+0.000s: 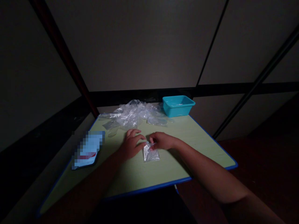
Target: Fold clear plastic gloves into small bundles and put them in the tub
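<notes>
A small folded clear plastic piece (151, 154) lies flat on the pale green table, near its middle. My left hand (133, 144) is at its upper left corner, fingers apart and curved, with the thumb touching the plastic's edge. At the top edge of the plastic, my right hand (161, 140) has its fingers curled and pressed together on it; the fingertips are partly hidden. Behind both hands spreads a loose heap of crumpled clear plastic (133, 115).
A turquoise basin (178, 109) stands at the back right of the table (198, 140). On the left edge lies a device with a lit, blurred screen (90, 149). A panelled wall rises behind the table, whose rim is blue.
</notes>
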The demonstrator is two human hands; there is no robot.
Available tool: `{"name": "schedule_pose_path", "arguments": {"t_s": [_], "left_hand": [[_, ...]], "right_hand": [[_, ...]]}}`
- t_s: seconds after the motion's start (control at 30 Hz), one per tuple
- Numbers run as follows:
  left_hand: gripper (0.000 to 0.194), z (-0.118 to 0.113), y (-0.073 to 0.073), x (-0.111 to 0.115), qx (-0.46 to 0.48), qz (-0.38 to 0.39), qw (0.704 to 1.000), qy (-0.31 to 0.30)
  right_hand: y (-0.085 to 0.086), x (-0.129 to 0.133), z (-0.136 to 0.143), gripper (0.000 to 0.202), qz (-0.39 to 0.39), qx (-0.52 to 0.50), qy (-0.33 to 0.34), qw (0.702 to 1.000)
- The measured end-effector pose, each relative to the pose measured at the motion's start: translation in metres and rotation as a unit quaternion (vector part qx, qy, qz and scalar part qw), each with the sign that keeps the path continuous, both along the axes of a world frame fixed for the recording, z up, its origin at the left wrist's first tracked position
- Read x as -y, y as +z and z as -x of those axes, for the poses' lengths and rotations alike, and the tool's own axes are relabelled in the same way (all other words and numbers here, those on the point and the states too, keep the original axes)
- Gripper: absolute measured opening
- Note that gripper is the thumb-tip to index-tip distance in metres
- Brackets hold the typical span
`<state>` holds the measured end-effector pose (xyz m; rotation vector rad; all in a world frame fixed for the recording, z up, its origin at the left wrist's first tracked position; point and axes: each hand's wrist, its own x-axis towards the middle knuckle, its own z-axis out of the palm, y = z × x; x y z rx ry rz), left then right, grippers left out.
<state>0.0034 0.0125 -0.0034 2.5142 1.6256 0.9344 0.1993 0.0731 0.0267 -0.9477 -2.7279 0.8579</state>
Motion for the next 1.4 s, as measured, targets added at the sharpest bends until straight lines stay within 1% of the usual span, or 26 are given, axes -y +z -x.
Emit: {"name": "schedule_pose_path", "arguments": {"t_s": [0.07, 0.17, 0.37, 0.5, 0.67, 0.8, 0.9, 0.97, 1.07, 1.13, 1.23, 1.3, 1.4], "left_hand": [[0.014, -0.002, 0.002, 0.001, 0.006, 0.015, 1.0, -0.023], [0.011, -0.002, 0.005, 0.002, 0.026, 0.033, 0.999, -0.033], [0.019, -0.002, 0.008, 0.001, 0.045, 0.064, 0.996, -0.052], [0.016, -0.002, 0.005, -0.001, 0.056, 0.057, 0.995, -0.06], [0.022, -0.003, 0.004, -0.001, 0.055, 0.056, 0.993, -0.086], [0.026, -0.003, 0.005, 0.0, 0.053, 0.075, 0.991, -0.1], [0.025, -0.003, 0.006, -0.001, 0.06, 0.078, 0.991, -0.093], [0.025, -0.002, 0.005, -0.002, 0.08, 0.07, 0.991, -0.078], [0.026, -0.001, 0.005, -0.004, 0.14, 0.048, 0.989, -0.03], [0.026, 0.001, 0.005, -0.007, 0.191, 0.029, 0.981, 0.009], [0.028, 0.002, 0.007, -0.009, 0.254, 0.021, 0.966, 0.044], [0.029, 0.001, 0.011, -0.008, 0.283, 0.035, 0.958, 0.039], [0.031, -0.002, 0.017, -0.005, 0.328, 0.084, 0.941, 0.004]], "right_hand": [[-0.004, -0.002, 0.0, 0.023, 0.054, -0.049, 0.006, 0.997], [-0.01, -0.004, 0.0, 0.026, 0.11, -0.12, 0.011, 0.987], [-0.006, -0.002, 0.001, 0.032, 0.181, -0.225, 0.008, 0.957], [-0.004, 0.0, 0.002, 0.034, 0.208, -0.263, 0.012, 0.942], [-0.005, 0.001, 0.004, 0.03, 0.234, -0.297, 0.031, 0.925], [-0.006, 0.0, 0.005, 0.032, 0.264, -0.332, 0.026, 0.905], [-0.005, -0.001, 0.006, 0.034, 0.282, -0.356, 0.025, 0.89], [-0.005, -0.002, 0.006, 0.038, 0.288, -0.37, 0.013, 0.883], [-0.005, -0.003, 0.005, 0.041, 0.29, -0.378, -0.032, 0.879], [-0.007, -0.003, 0.006, 0.039, 0.294, -0.38, -0.067, 0.875], [-0.011, -0.002, 0.011, 0.038, 0.319, -0.402, -0.091, 0.854], [-0.014, -0.002, 0.015, 0.038, 0.337, -0.422, -0.096, 0.836], [-0.017, -0.002, 0.018, 0.037, 0.34, -0.44, -0.108, 0.824]]}}
